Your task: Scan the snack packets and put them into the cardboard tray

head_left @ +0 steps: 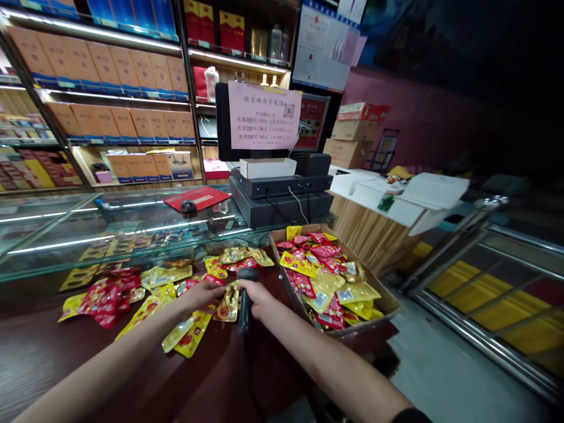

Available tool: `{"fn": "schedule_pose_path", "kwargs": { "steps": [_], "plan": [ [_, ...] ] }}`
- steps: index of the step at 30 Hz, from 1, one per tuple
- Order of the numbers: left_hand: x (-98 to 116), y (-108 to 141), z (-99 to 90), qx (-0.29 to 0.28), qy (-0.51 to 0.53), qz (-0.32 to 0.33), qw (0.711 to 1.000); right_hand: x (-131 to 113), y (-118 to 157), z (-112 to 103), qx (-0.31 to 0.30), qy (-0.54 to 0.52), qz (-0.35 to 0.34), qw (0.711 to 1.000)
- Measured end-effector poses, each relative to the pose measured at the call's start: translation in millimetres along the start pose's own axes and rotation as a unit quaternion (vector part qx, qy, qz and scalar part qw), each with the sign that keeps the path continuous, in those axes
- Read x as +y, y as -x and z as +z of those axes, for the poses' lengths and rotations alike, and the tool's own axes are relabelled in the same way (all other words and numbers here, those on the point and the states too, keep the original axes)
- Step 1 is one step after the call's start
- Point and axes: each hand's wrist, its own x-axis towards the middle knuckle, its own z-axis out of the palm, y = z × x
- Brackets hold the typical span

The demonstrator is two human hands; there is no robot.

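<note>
My right hand (pixel 257 298) is wrapped round the dark handle of a barcode scanner (pixel 245 314), which stands upright with its head on top. Beside it, my left hand (pixel 203 295) has its fingers closed on the left edge of a gold snack packet (pixel 228 302); the fingertips are partly hidden. Below that hand lie yellow packets (pixel 194 338). Red packets (pixel 108 296) are heaped to the left. More gold and yellow packets (pixel 235 255) lie behind, along the glass. An open cardboard box (pixel 388 308) full of red and yellow packets sits to the right.
A glass display counter (pixel 132 229) runs behind the dark red tabletop (pixel 35 352), with a mouse (pixel 188 207) on a red mat. A monitor with a pink sign (pixel 264 117) stands at the back. Shelves of boxes (pixel 127 70) rise behind. A metal railing (pixel 476 299) is at right.
</note>
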Motion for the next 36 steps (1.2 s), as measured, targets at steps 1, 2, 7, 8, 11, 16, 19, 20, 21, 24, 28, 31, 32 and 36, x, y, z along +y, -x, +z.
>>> {"fn": "schedule_pose_path", "kwargs": {
  "steps": [1,2,7,8,11,16,19,20,21,24,28,31,32,36],
  "plan": [
    [0.7,-0.7,4.4,-0.001,-0.008,0.01,1.0,0.3,3.1,-1.8,-0.008,-0.016,-0.002,1.0],
    [1.5,-1.3,8.6,-0.005,-0.012,0.02,1.0,-0.2,6.7,-3.7,-0.015,-0.033,-0.004,0.999],
    [-1.1,-9.3,27.9,-0.039,0.045,0.052,0.997,-5.9,25.1,-13.2,-0.049,-0.084,-0.024,0.995],
    [-3.2,-12.7,31.4,-0.039,0.065,0.053,0.996,-6.8,28.2,-15.4,-0.055,-0.086,-0.033,0.994],
    [-9.1,-24.7,39.6,-0.048,0.131,0.041,0.989,-8.5,37.5,-24.2,-0.047,-0.083,-0.08,0.992],
    [-4.8,-41.5,46.2,-0.077,0.239,0.013,0.968,-4.3,61.4,-44.5,-0.027,-0.083,-0.141,0.986],
    [6.1,-47.6,48.6,-0.062,0.284,-0.002,0.957,6.0,74.6,-53.3,-0.038,-0.028,-0.135,0.99],
    [9.8,-49.1,49.4,-0.058,0.293,-0.003,0.954,10.1,76.9,-54.9,-0.034,0.002,-0.133,0.991],
    [13.2,-50.5,50.1,-0.055,0.299,-0.004,0.953,14.1,78.0,-55.9,-0.028,0.031,-0.132,0.99],
    [20.1,-53.7,52.1,-0.055,0.304,-0.001,0.951,22.9,76.2,-56.5,-0.015,0.093,-0.138,0.986],
    [24.6,-54.3,52.3,-0.052,0.304,0.01,0.951,26.2,71.3,-55.3,-0.001,0.146,-0.148,0.978],
    [30.1,-52.1,48.8,-0.039,0.303,0.017,0.952,24.9,70.2,-53.0,0.003,0.165,-0.148,0.975],
    [32.9,-51.2,47.1,-0.037,0.302,0.02,0.952,23.9,70.3,-51.6,0.002,0.168,-0.148,0.975],
    [46.2,-49.2,39.5,-0.04,0.301,0.045,0.952,17.7,72.4,-42.4,-0.017,0.175,-0.155,0.972]
  ]
}}
